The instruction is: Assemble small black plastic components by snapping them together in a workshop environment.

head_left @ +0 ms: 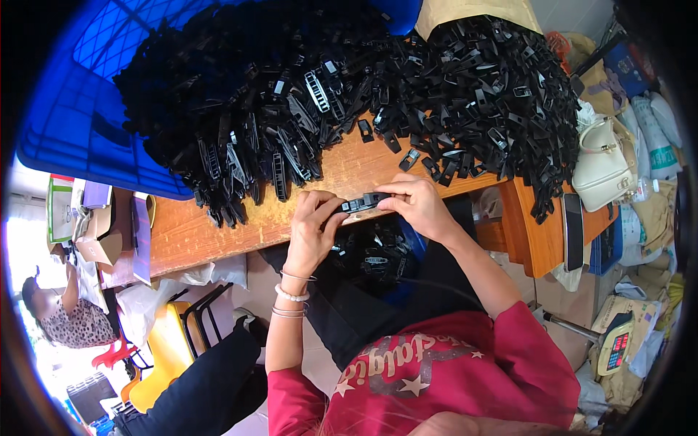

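My left hand [314, 224] and my right hand [417, 206] meet above the near edge of the wooden table [190, 231]. Between them is a slim black plastic clip part [359, 204], pinched at its left end by my left fingers and at its right end by my right fingers. Whether it is one piece or two joined is too small to tell. Beyond my left hand lies a heap of long, slotted black plastic pieces [280, 156]. A heap of small black plastic pieces [487, 94] spreads beyond my right hand, with a few loose near me.
A blue crate [80, 138] tips toward the table at far left. Behind the right heap is a brown paper sack [476, 10]. More black parts [378, 256] sit below the table edge, by my lap. At right are a phone [574, 231], white handbag [605, 166] and scale [615, 347]. Another person [73, 316] is at left.
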Available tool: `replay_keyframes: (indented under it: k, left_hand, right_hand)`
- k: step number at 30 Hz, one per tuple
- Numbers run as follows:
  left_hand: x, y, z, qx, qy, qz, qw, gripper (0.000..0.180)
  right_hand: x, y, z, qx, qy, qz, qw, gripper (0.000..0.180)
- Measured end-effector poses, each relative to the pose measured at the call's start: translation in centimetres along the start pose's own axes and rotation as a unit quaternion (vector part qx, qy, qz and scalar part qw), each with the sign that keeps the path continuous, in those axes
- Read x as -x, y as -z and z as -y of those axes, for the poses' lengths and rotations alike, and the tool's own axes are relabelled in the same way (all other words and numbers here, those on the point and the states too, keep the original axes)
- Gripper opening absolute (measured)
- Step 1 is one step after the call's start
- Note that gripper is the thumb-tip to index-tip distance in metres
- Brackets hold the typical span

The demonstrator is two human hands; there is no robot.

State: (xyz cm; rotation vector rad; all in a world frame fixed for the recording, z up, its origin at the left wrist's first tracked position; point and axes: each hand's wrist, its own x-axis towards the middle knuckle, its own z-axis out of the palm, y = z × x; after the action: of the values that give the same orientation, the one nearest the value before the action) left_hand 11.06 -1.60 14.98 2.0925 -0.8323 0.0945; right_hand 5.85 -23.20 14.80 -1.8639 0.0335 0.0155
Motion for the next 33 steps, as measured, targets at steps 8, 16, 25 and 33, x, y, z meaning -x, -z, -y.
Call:
replay_keyframes:
  k: [8, 16, 25, 33]
  left_hand:
    - [-0.2, -0.6, -0.6, 0.015, -0.021, 0.003, 1.0, 0.02]
    - [-0.4, 0.9, -0.5, 0.03, 0.001, 0.024, 0.999, 0.029]
    - [-0.9, 3.0, 3.5, -0.279, 0.038, -0.136, 0.95, 0.027]
    - [1.2, 1.4, 0.6, 0.236, 0.151, -0.171, 0.945, 0.045]
  right_hand:
    - [-0.9, -1.7, -1.1, 0.134, 0.212, -0.064, 0.966, 0.022]
    - [0.8, -1.5, -0.9, 0.06, 0.19, -0.009, 0.98, 0.019]
    - [-2.0, 2.5, -1.6, 0.388, 0.219, -0.168, 0.88, 0.022]
    - [-2.4, 1.9, -1.4, 0.39, 0.265, -0.125, 0.873, 0.016]
